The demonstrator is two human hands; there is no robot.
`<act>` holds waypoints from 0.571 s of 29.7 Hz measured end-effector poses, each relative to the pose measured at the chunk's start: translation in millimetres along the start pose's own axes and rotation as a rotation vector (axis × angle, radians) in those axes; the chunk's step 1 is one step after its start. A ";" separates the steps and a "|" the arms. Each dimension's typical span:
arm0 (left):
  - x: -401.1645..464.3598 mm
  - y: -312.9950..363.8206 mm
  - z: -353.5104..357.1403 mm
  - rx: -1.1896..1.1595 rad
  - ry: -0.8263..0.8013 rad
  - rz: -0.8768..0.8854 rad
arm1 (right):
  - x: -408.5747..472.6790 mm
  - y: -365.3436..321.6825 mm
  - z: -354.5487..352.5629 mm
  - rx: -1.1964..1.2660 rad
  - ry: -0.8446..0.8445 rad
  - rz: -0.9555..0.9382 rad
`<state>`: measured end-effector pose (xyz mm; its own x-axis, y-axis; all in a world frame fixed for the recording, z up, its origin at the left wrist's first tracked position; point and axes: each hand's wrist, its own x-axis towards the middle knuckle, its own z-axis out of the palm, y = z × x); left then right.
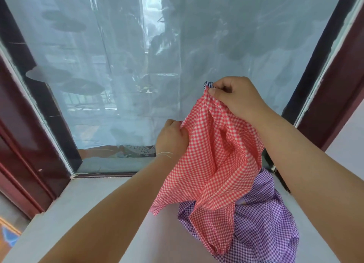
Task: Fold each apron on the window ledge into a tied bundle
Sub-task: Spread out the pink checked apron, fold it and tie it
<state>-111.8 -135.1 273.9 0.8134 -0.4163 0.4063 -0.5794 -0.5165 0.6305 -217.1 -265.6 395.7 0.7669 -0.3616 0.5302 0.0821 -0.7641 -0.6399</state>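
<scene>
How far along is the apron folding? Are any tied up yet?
No tied bundle is in view. In hand: the red checked apron hangs unfolded in the air, the right hand pinching its top, the left hand gripping an edge. Left: folding and tying it, then the purple checked apron, which lies crumpled on the window ledge.

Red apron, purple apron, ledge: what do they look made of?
Red apron: thin woven gingham, probably cotton or a blend; it drapes in soft folds from both hands.
Purple apron: same kind of light checked cloth, crumpled on the ledge.
Ledge: smooth, matte pale grey slab, possibly stone or painted concrete; cannot tell which.
</scene>
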 end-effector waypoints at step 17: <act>47.9 -107.0 -82.7 0.463 -0.164 -0.045 | -0.6 52.6 1.0 -0.262 0.042 0.125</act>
<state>-6.5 -38.0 280.6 0.8407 -0.4791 0.2526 -0.5367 -0.7994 0.2699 -212.6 -305.0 361.2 0.7334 -0.4791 0.4823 -0.1827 -0.8223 -0.5390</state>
